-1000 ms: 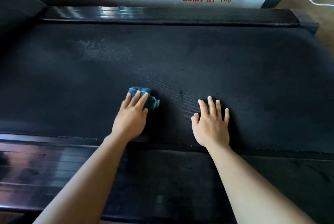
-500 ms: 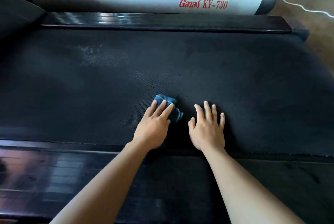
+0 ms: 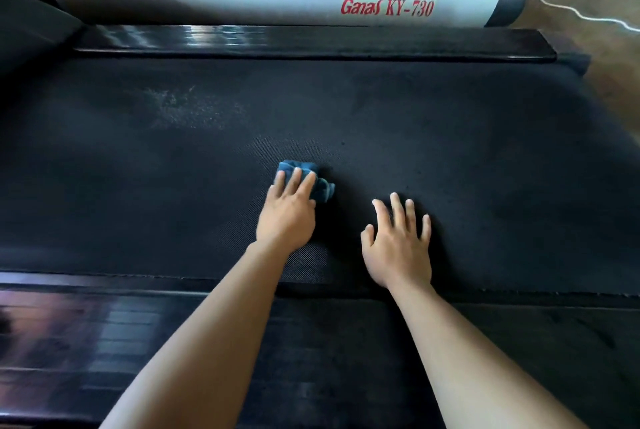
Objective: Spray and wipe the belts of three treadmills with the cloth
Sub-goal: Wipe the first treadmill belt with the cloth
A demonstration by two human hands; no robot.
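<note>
Step in hand: wiping the belt of one treadmill.
Cloth: blue, bunched, mid-belt toward the near edge, pressed under the flat fingers of the left hand.
Right hand: splayed flat on the belt, near the cloth, holding nothing.
Next move, likely: carry the cloth to the pale residue patch toward the far-left edge.

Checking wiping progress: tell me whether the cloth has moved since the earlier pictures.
Yes. Judged against the pale spray patch, the cloth has slid rightward and a bit toward the far rail.
</note>
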